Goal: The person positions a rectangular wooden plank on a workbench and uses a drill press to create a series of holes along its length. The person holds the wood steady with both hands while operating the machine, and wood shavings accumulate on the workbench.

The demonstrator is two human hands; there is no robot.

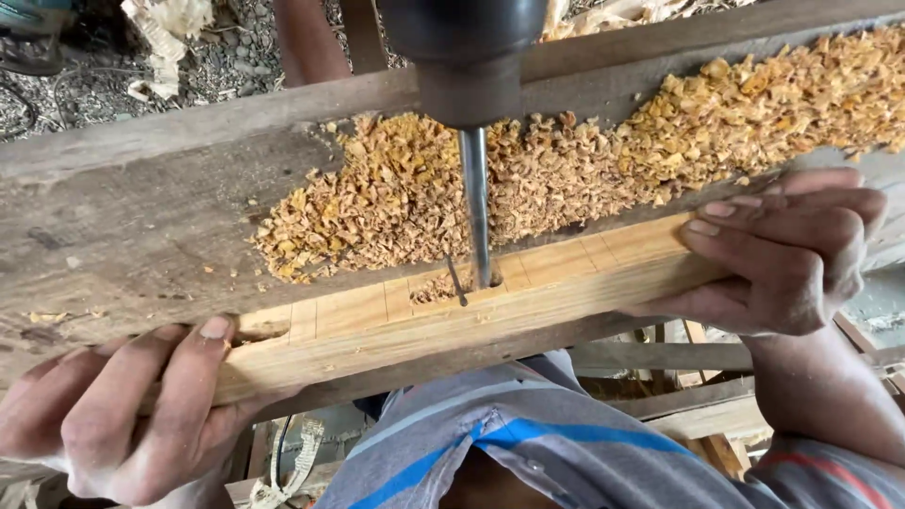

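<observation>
One pale wooden bar [452, 316] lies along the front edge of a grey bench [123, 207], pencil-lined, with a drill bit [477, 207] standing in its slot. Left hand [123, 415] is clamped round the bar's left end, fingers curled over. Orange chips [566, 160] piled behind. Right hand [782, 254] grips the right end.

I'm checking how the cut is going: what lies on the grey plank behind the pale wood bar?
A long heap of yellow-orange wood chips covers the grey plank behind the wood bar. The drill bit enters the bar; its tip is hidden, as is the plank under the chips.
</observation>
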